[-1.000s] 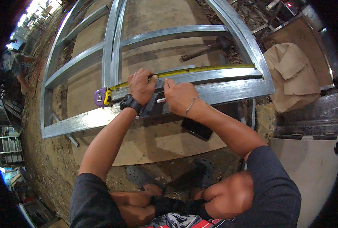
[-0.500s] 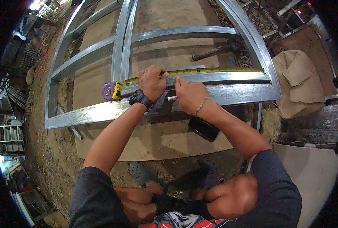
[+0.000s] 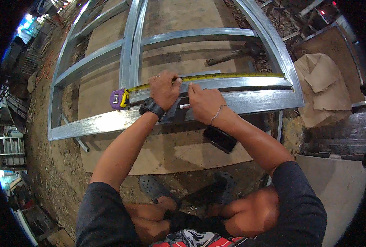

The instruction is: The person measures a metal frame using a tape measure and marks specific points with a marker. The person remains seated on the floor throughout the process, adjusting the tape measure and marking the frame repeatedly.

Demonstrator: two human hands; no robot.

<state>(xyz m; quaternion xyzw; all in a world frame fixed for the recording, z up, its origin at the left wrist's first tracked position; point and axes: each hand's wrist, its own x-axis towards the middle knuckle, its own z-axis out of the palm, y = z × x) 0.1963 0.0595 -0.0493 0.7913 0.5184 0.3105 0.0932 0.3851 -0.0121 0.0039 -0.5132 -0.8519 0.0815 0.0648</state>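
Note:
A yellow tape measure blade (image 3: 236, 75) lies stretched along a short metal tube (image 3: 249, 82), its far end at the frame's right side. The purple and yellow tape case (image 3: 118, 99) rests at the tube's left end. My left hand (image 3: 163, 91) is closed over the blade and tube, thumb and fingers pressing the blade. Just to its right, my right hand (image 3: 205, 101) is closed, fingertips on the tube near the blade. From under its palm pokes the white end of a marker (image 3: 184, 106); the writing tip is hidden.
The galvanized metal frame (image 3: 88, 124) spreads ahead of me over brown boards. A hammer (image 3: 228, 56) lies inside it. A black phone (image 3: 220, 139) sits below my right wrist. Folded brown cardboard (image 3: 325, 84) is at the right, a ladder (image 3: 10, 145) at the far left.

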